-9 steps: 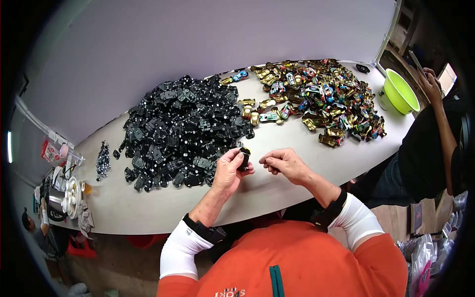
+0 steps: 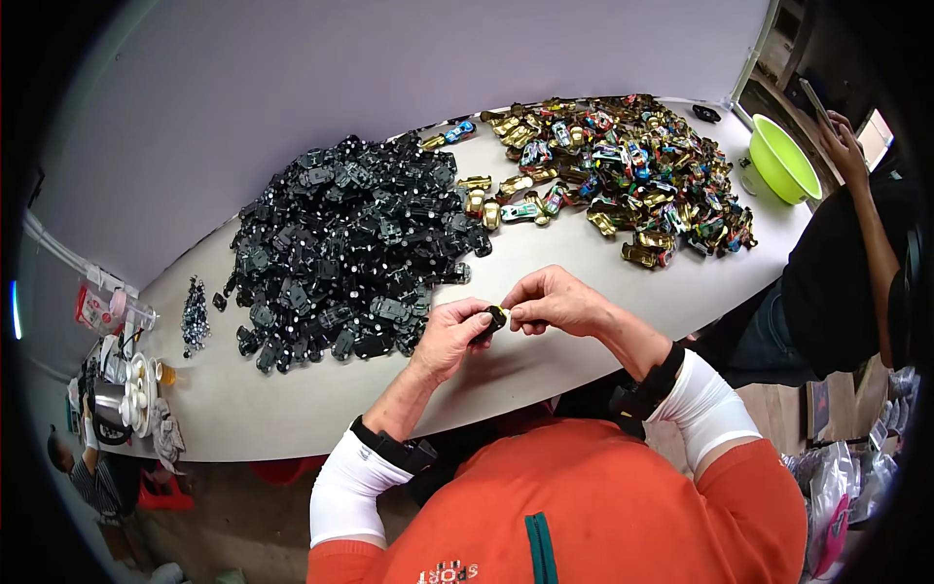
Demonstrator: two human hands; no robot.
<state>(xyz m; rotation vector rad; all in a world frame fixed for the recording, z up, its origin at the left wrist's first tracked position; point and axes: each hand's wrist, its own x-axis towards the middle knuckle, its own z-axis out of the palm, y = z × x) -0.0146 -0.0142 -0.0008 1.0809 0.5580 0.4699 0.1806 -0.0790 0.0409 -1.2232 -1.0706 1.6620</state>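
In front of my chest, above the table's near edge, my left hand (image 2: 448, 338) grips a small black toy car part (image 2: 493, 322) with a yellow edge. My right hand (image 2: 559, 302) meets its right end, thumb and fingertips pinched together. A tiny whitish bit shows between the hands; what my right fingers hold is too small to make out. Beyond my left hand spreads a heap of black toy car chassis (image 2: 341, 238). Farther right lies a pile of shiny gold and multicoloured toy car bodies (image 2: 632, 175), with several gold ones (image 2: 492, 212) between the two heaps.
A small pile of tiny grey parts (image 2: 196, 319) lies left on the table (image 2: 253, 414). Past it are a tray of cups (image 2: 146, 394), a kettle (image 2: 109, 407) and a cloth (image 2: 167, 433). A lime-green bowl (image 2: 784, 161) stands far right, near a person (image 2: 827, 273) holding a phone.
My right hand has moved left to the black toy car part, closing the gap. The part has tilted from upright toward the right hand. The view has shifted slightly.
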